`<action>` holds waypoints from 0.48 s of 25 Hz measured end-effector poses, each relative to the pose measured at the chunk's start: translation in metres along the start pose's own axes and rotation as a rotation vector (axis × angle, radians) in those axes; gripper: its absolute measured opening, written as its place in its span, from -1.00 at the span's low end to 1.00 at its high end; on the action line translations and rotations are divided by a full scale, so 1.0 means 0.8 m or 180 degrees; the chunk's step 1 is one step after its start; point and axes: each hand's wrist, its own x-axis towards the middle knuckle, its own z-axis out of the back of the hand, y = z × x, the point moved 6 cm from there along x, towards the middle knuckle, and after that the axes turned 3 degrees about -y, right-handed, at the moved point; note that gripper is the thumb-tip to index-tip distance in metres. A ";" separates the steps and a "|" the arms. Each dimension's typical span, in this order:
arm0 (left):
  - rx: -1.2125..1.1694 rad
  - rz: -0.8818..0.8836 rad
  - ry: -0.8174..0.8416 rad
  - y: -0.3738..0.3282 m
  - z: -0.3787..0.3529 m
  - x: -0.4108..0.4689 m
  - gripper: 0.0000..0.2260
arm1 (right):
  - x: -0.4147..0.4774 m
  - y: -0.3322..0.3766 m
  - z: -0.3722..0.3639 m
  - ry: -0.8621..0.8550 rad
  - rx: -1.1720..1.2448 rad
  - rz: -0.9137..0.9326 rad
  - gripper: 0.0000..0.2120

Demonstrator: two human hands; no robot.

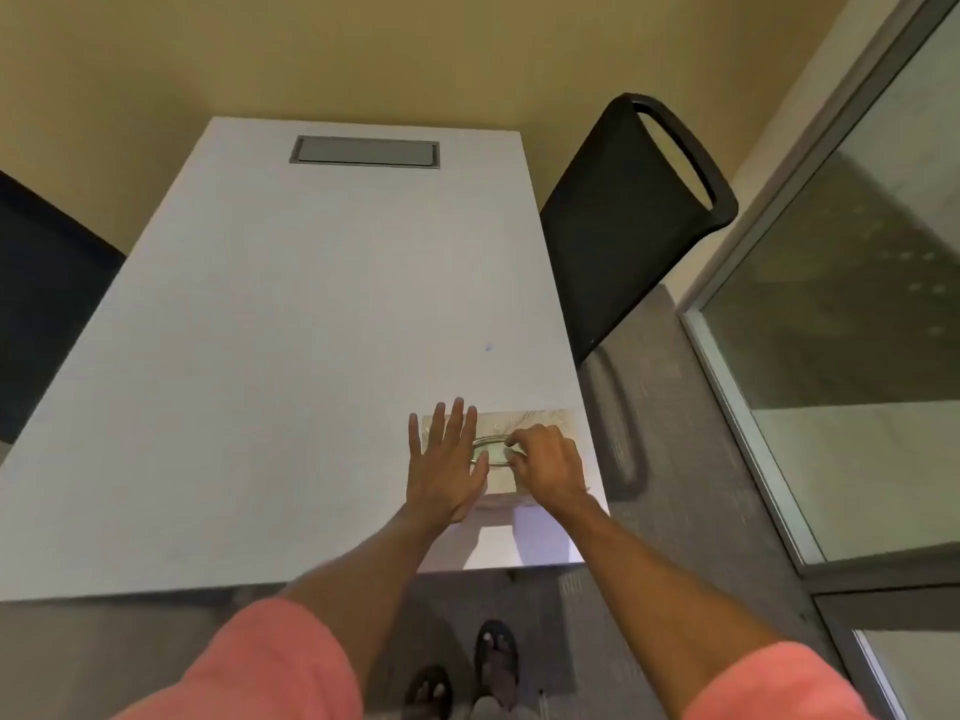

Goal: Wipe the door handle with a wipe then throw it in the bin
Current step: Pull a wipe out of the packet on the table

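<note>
A: Sandalled feet [462,672] lowest, pink sleeves [270,662] above. Hands?

B: Head view only. Left hand [445,459] flat, fingers spread, pressing the wipe box [540,423] at the table's [270,356] near right corner. Right hand [545,467] pinched at the oval slot [488,449]; can't tell if a wipe is gripped yet.

A: Technique?

B: Probably keep the box pinned and pull one sheet straight up.

A: Orientation?

B: Box lies flat, slot up, long axis left-right. Door handle and bin aren't identifiable.
</note>
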 end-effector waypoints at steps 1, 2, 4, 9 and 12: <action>-0.0001 0.0026 -0.0013 0.001 -0.004 0.005 -0.42 | 0.005 0.003 -0.001 0.0067 -0.0076 0.0104 -0.82; -0.0023 0.0092 0.0039 0.003 -0.007 0.009 -0.42 | 0.010 0.007 -0.002 0.0084 -0.0123 0.0192 -0.84; -0.0026 0.0166 0.0289 0.007 -0.017 0.013 -0.40 | 0.017 0.013 -0.004 0.0188 -0.0301 0.0288 -0.83; -0.0109 0.0175 0.0499 0.007 -0.037 0.009 -0.36 | 0.028 0.016 -0.010 0.0306 -0.0479 0.0428 -0.84; -0.0097 0.0211 0.0437 0.007 -0.036 0.010 -0.36 | 0.032 0.019 -0.011 0.0341 -0.0375 0.0393 -0.86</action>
